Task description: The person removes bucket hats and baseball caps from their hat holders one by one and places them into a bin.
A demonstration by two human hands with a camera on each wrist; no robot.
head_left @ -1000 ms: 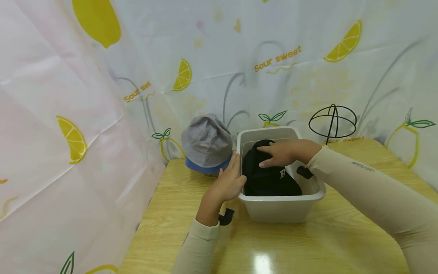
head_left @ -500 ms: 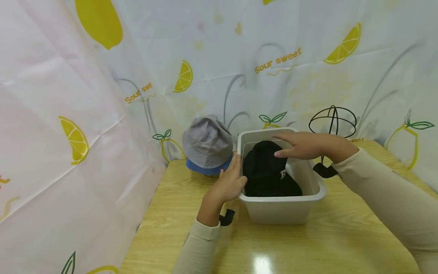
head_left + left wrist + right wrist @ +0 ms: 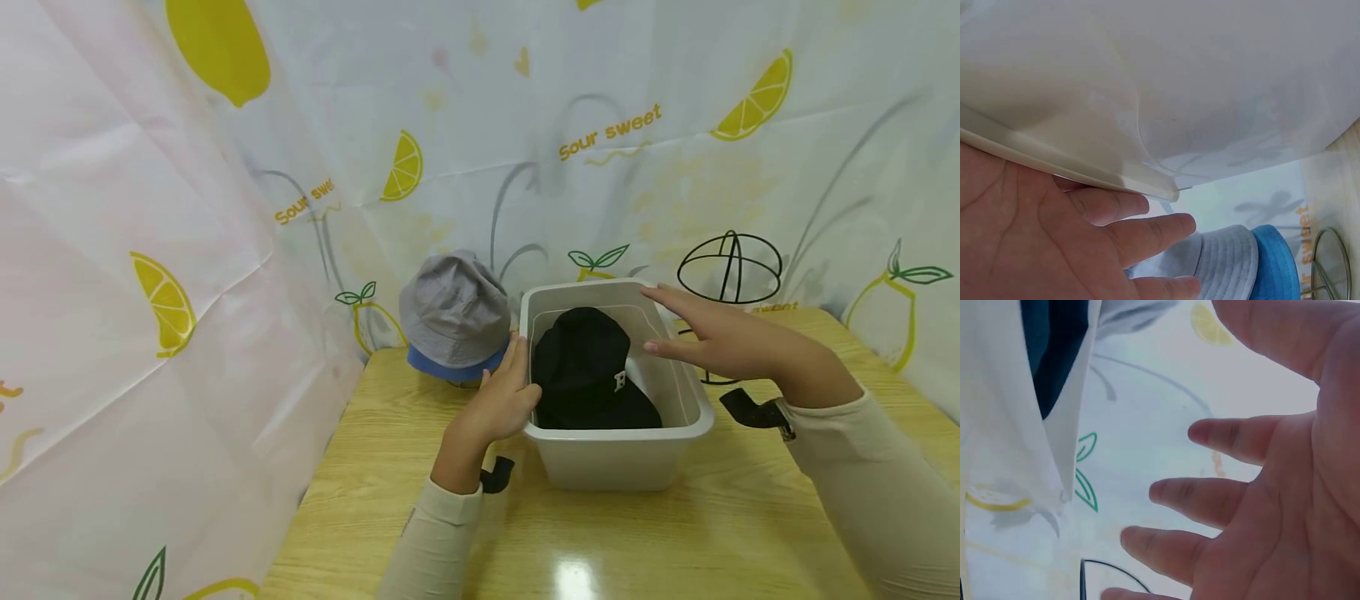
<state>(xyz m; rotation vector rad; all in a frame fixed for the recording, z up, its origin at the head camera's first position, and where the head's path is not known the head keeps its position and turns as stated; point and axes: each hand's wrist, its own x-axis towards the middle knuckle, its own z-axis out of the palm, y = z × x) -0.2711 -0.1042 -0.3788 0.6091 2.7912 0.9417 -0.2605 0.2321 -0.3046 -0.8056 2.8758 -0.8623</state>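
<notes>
Risks first.
- Left grip (image 3: 498,400) rests against the left rim of the white bin (image 3: 607,463), fingers lying along the outside. A push there with nothing countering on the right could slide or turn the bin on the table (image 3: 352,500); the smooth-looking top would offer little hold, I'd judge.
- Grey bucket hat (image 3: 453,308), over a blue hat (image 3: 438,363), stands just beside those fingertips. A sideways swing of the left grip, or a bin shoved left, could knock the pair askew.
- Right grip (image 3: 723,333) hangs near the bare wire stand (image 3: 726,268), partly in front of it from the head view. A careless backward reach could catch the wire.
- Black cap (image 3: 585,358) looks soft; pressed on the crown, it would likely dent or fold.

Positions.
- Cap: inside the bin, crown toward the left and back, brim toward the front, pale letter facing front right. Neither grip appears to hold it. It lies across the bin wall from the left fingers, and left of the right grip, clear of it.
- Left grip: fingers nearly straight, thumb side at the rim.
- Right grip: fingers and thumb spread apart, nothing between them.
</notes>
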